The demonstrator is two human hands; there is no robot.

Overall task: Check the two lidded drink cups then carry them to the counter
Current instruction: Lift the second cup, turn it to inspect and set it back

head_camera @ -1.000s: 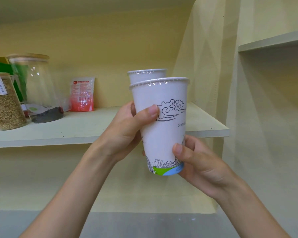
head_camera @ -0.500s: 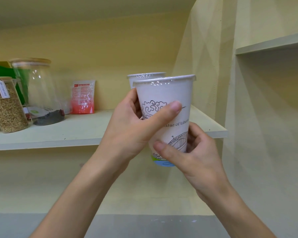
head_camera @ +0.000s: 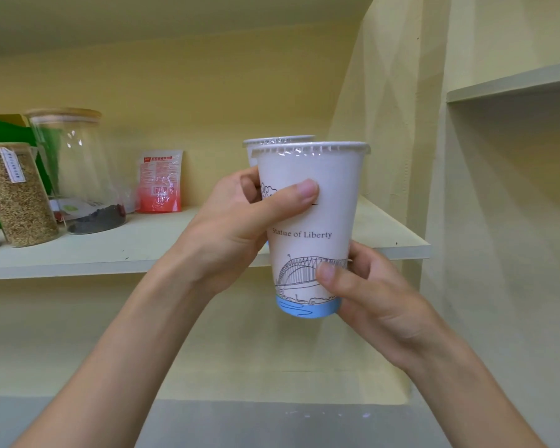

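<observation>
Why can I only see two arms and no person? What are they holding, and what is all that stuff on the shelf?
The camera sits on the person's head and looks down, so you see only their own arms. The left hand and right hand both hold the front cup, a white paper cup with a clear lid, a bridge drawing and the words "Statue of Liberty". A second lidded cup peeks out behind it; who holds it is hidden. On the shelf stand a jar of grain, a nearly empty glass jar and a red packet.
</observation>
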